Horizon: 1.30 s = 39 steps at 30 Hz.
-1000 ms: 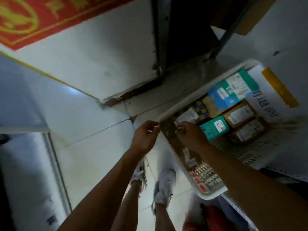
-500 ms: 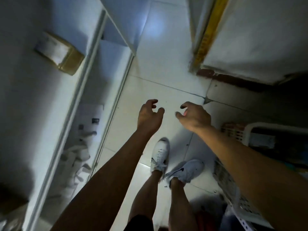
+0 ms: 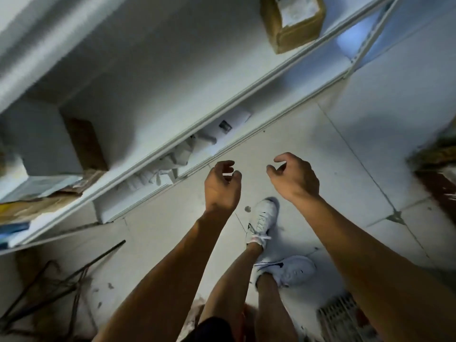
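My left hand (image 3: 222, 186) and my right hand (image 3: 293, 178) hang side by side in the air above the tiled floor, fingers loosely curled, holding nothing. They are just to the right of a white metal shelf unit (image 3: 172, 149) that runs diagonally across the view. A brown cardboard parcel (image 3: 293, 23) with a white label lies on an upper shelf, far above both hands. White packets (image 3: 177, 156) lie on the lower shelf close to my left hand.
Cardboard and flat parcels (image 3: 42, 191) are piled on the shelf at the left. Dark metal rods (image 3: 61, 280) lie on the floor at bottom left. A white basket's grid edge (image 3: 343, 322) shows at bottom right. My feet in white shoes (image 3: 264, 218) stand on the tiles.
I have turned left from the basket of parcels to the shelf unit. Both hands let go of the basket's parcels and now hang empty near the shelf.
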Available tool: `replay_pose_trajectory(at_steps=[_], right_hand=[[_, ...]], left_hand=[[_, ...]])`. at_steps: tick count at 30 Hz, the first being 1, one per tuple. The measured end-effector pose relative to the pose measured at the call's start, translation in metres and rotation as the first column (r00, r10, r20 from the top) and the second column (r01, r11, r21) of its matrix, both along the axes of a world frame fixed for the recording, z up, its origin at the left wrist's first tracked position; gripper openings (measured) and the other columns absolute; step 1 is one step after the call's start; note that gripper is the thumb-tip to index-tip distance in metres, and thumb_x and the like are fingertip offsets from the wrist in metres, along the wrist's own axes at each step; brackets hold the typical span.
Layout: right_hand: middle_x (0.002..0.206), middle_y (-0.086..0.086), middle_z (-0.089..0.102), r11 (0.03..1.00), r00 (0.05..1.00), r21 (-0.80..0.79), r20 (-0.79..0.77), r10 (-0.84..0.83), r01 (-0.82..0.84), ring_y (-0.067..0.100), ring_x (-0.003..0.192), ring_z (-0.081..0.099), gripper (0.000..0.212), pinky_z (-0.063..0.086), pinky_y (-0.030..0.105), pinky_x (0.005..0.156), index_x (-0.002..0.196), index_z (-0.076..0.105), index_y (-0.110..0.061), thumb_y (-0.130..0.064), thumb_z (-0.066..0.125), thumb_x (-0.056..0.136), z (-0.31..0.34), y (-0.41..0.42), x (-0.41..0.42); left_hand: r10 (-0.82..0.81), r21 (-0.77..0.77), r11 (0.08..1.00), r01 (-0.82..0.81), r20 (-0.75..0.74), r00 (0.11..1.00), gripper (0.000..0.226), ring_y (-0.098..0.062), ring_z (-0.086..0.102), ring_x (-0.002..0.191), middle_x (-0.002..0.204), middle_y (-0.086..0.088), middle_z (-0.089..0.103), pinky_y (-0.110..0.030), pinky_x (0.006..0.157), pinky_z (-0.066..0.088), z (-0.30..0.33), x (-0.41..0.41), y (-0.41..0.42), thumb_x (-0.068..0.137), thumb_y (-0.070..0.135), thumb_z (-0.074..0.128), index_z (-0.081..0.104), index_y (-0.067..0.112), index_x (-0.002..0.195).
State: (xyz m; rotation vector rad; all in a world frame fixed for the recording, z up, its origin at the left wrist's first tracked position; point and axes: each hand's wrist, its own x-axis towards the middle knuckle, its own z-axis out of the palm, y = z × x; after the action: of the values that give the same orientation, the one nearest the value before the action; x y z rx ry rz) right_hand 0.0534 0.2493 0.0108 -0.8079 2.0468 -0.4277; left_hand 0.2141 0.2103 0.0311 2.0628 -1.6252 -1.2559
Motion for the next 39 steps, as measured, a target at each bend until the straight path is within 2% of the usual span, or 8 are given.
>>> replay_pose_trajectory(at_steps=[7,12,15,22,24,27,33,39], right_hand=[[0.108,-0.006,0.069,0.977,0.978,-0.085,0.064,0.201,-0.195,0.015,0.088,0.06,0.031,0.042,0.026,0.077,0.122,0.063,-0.028,-0.042,0.062,0.095,0.019,-0.055,0.083],[0.11,-0.006,0.07,0.935,0.933,-0.091,0.078,0.35,-0.343,0.014,0.087,0.061,0.026,0.044,0.026,0.077,0.117,0.065,-0.028,-0.041,0.063,0.094,0.026,-0.08,0.145],[0.108,-0.007,0.069,0.898,0.895,-0.098,0.092,0.437,-0.428,0.015,0.09,0.063,0.026,0.044,0.025,0.076,0.118,0.066,-0.028,-0.039,0.063,0.095,0.03,-0.088,0.178],[0.113,-0.005,0.07,0.819,0.793,-0.166,0.205,0.573,-0.549,0.012,0.096,0.066,0.023,0.051,0.026,0.083,0.115,0.068,-0.027,-0.035,0.064,0.094,0.04,-0.12,0.271],[0.111,-0.006,0.07,0.813,0.772,-0.199,0.254,0.582,-0.547,0.01,0.096,0.066,0.021,0.053,0.027,0.085,0.112,0.069,-0.03,-0.036,0.064,0.092,0.043,-0.129,0.302],[0.104,-0.007,0.073,0.855,0.78,-0.238,0.352,0.518,-0.46,0.012,0.094,0.071,0.02,0.059,0.041,0.09,0.102,0.068,-0.036,-0.044,0.063,0.084,0.045,-0.144,0.338],[0.087,-0.001,0.07,0.91,0.776,-0.266,0.478,0.411,-0.319,0.011,0.077,0.067,0.014,0.054,0.025,0.065,0.107,0.069,-0.02,-0.019,0.059,0.098,0.052,-0.18,0.369],[0.084,-0.001,0.069,0.934,0.828,-0.271,0.45,0.336,-0.232,0.011,0.076,0.066,0.012,0.053,0.025,0.064,0.094,0.067,-0.017,-0.014,0.055,0.098,0.047,-0.199,0.381]], left_hand=[[0.379,-0.016,0.925,-0.381,-0.056,0.924,0.032,-0.016,0.064,0.099,0.118,-0.001,0.065,-0.031,0.084,0.058,-0.002,0.075,-0.005,0.098,0.017,0.06,0.061,0.014,0.129],[0.53,-0.025,0.845,-0.533,-0.079,0.844,0.032,-0.007,0.062,0.086,0.119,-0.002,0.064,-0.021,0.075,0.052,-0.003,0.121,-0.013,0.097,0.016,0.061,0.061,0.016,0.128],[0.64,-0.023,0.763,-0.646,-0.116,0.76,0.035,-0.007,0.062,0.085,0.123,-0.002,0.063,-0.031,0.084,0.057,-0.005,0.149,-0.019,0.097,0.017,0.061,0.058,0.017,0.132],[0.814,0.04,0.545,-0.837,-0.263,0.517,0.03,-0.021,0.067,0.104,0.122,-0.002,0.064,-0.045,0.096,0.057,0.005,0.22,-0.029,0.096,0.024,0.063,0.056,0.024,0.125],[0.852,0.082,0.463,-0.883,-0.316,0.417,0.03,-0.02,0.067,0.105,0.121,0.0,0.064,-0.045,0.098,0.056,0.006,0.24,-0.031,0.096,0.026,0.062,0.056,0.023,0.126],[0.86,0.108,0.387,-0.916,-0.401,0.316,0.035,-0.017,0.067,0.1,0.122,-0.001,0.063,-0.04,0.094,0.058,0.007,0.266,-0.036,0.099,0.026,0.06,0.055,0.019,0.133],[0.846,0.163,0.283,-0.945,-0.506,0.166,0.035,-0.015,0.067,0.093,0.121,0.0,0.062,-0.028,0.079,0.057,0.007,0.292,-0.052,0.102,0.027,0.057,0.054,0.019,0.136],[0.833,0.265,0.202,-0.943,-0.552,0.024,0.029,-0.015,0.068,0.094,0.121,-0.002,0.065,-0.024,0.074,0.052,-0.025,0.284,-0.05,0.102,0.027,0.057,0.058,0.023,0.131]])
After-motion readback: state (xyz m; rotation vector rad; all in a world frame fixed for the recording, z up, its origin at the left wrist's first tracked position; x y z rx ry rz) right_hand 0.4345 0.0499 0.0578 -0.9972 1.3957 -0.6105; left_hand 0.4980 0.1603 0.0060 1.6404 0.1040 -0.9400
